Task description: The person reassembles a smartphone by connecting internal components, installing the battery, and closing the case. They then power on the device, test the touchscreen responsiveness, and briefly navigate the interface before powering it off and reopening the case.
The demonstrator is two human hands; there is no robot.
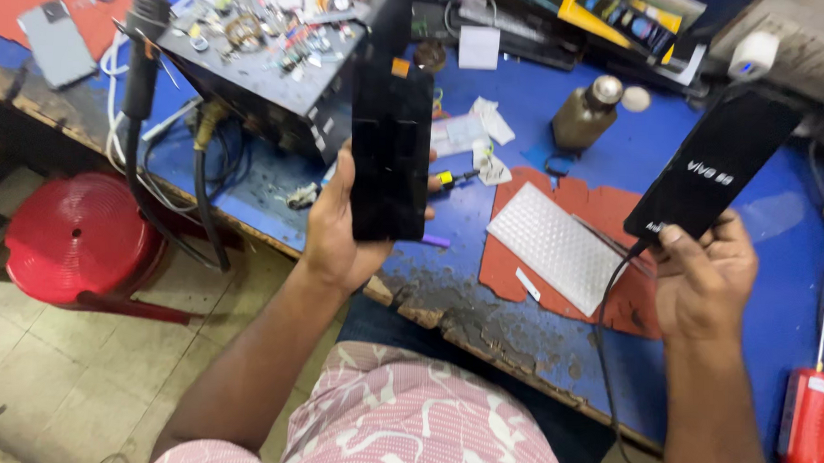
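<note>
At the far left a red plastic stool (74, 238) stands on the tiled floor below the edge of the blue workbench (544, 108). Above it, a dark metal box (271, 80) sits on the bench, its top strewn with small parts, with thick cables hanging off its left side. Just right of the box, the left hand (339, 224) grips a black screen panel (391, 149) by its lower half, thumb on one long edge and fingers wrapped round the other, holding it upright above the bench edge (its face is dark). Further right a white dimpled mat (553, 246) lies on a torn red pad (604, 211), with a brown bottle (585, 114) standing behind. The right hand (707, 278) pinches the lower end of a black phone (716, 164), tilted up to the right, its screen lit; a black cable (609, 330) hangs from its bottom end. A red tool (807, 423) lies at the far right.
</note>
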